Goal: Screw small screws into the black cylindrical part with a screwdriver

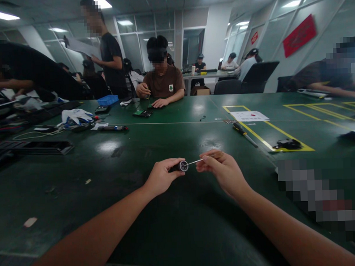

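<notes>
My left hand (pixel 163 175) is closed round a short dark cylinder (pixel 183 166) with a silvery ring at its end, which faces right. The inside of that end shows small details I cannot make out. Between the fingertips of my right hand (pixel 221 168) is a thin metal rod-like tool (pixel 194 162). Its tip points left and reaches the ringed end of the cylinder. My fingers hide the tool's handle, so its kind does not show. Both hands are above the green table (pixel 181 233).
A yellow-black screwdriver (pixel 244 134) lies to the right, near a black part (pixel 287 144) and a paper sheet (pixel 249 116). At left are white gloves (pixel 76 116), a blue tray (pixel 107 100) and a dark pen-shaped tool (pixel 111 128). A co-worker (pixel 164 81) sits opposite with circuit boards (pixel 142 113).
</notes>
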Demonstrator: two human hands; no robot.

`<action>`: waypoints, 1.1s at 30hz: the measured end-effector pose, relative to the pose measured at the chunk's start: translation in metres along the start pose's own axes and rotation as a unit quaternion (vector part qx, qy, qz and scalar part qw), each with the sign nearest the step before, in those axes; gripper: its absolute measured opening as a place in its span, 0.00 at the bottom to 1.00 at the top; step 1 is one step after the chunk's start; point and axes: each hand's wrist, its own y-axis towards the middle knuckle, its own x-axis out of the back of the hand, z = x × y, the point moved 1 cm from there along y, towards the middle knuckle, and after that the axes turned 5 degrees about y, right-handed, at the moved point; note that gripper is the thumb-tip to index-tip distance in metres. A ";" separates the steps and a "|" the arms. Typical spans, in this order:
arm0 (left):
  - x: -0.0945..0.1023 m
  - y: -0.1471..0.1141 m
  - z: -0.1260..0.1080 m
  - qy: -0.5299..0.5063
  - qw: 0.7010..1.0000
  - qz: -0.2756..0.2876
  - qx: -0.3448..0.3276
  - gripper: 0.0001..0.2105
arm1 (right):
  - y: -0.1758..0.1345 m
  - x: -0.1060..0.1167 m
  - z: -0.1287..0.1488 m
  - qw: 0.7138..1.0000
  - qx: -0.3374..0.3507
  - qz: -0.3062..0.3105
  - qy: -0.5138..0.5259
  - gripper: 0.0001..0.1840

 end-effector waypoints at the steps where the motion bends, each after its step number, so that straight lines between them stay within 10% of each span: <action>1: 0.000 0.000 0.000 0.002 1.000 -0.001 -0.001 0.21 | 0.002 0.000 -0.002 0.999 -0.025 -0.007 0.041 0.13; 8: 0.001 0.001 -0.001 0.012 1.000 -0.003 0.005 0.21 | 0.010 0.007 -0.003 0.980 -0.138 -0.029 0.141 0.04; 16: 0.001 0.001 -0.001 0.004 1.000 -0.003 0.005 0.21 | -0.003 0.001 0.006 0.994 0.058 0.004 -0.095 0.11; 27: -0.002 0.001 -0.004 -0.056 0.998 -0.020 0.022 0.21 | -0.023 -0.008 0.021 0.849 0.325 0.177 -0.376 0.09; 33: 0.001 0.002 -0.009 -0.062 0.997 -0.019 0.032 0.18 | -0.016 -0.003 0.013 0.938 0.166 0.111 -0.284 0.08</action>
